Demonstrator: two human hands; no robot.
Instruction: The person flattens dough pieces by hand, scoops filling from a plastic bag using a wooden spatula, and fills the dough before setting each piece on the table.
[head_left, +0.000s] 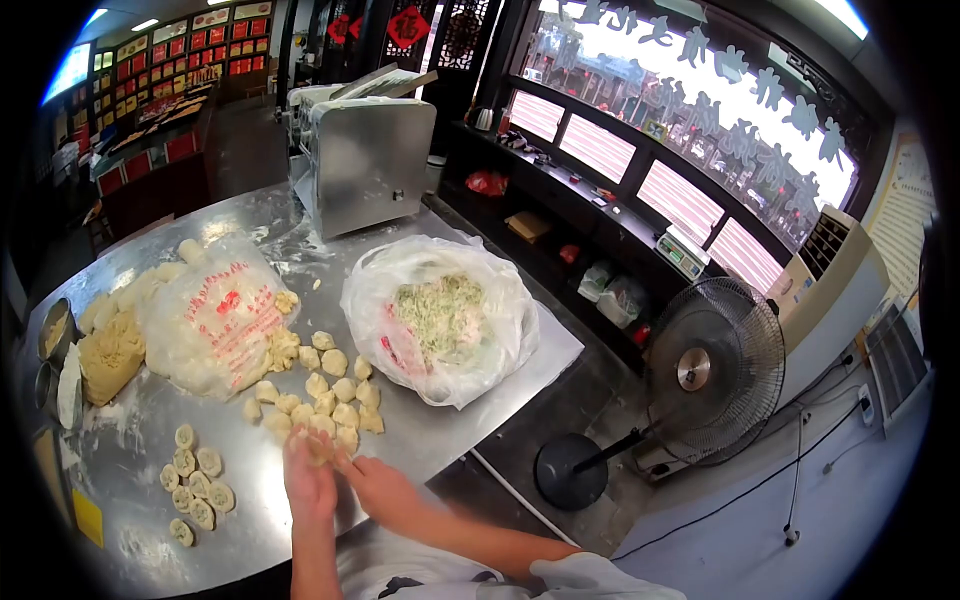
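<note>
My left hand [311,478] and my right hand [385,492] meet at the front of the metal table, closed around a small piece of dough [322,455]. Just beyond them lies a cluster of dough balls [325,398]. Behind that cluster, on the right, a white plastic bag [510,325] lies open around green and white filling [440,315]. To the left, a bag with red print [215,325] covers more dough. Several flattened round pieces [198,487] with greenish patches rest on the table left of my hands.
A metal machine [370,160] stands on the far side of the table [270,540]. Metal bowls [60,335] and a yellowish mound [112,358] are at the left edge. A floor fan [695,370] and a window shelf are on the right.
</note>
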